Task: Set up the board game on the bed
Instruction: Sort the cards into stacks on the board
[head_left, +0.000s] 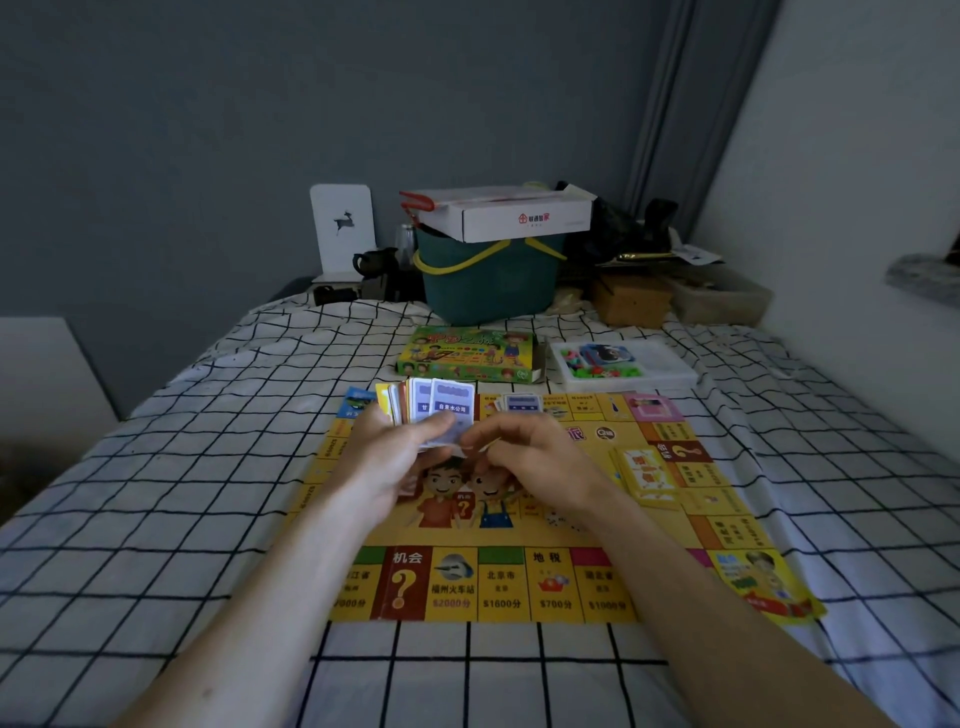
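Note:
A yellow paper game board (561, 582) lies flat on the checked bed sheet (171, 519). Above its middle my left hand (395, 462) holds a fanned stack of property cards (431, 405), faces toward me. My right hand (530, 457) pinches the lower edge of the front card with thumb and fingertips. A few more cards (522, 402) lie on the board's far edge, and a small yellow card deck (647, 475) sits on its right side. The green game box (467, 353) lies beyond the board, beside a clear tray of small pieces (618, 361).
At the head of the bed stand a teal basket (488, 280) with a white carton (514, 215) on top, a brown box (631, 301), a clear container (719, 301) and dark clutter. A white wall runs along the right side.

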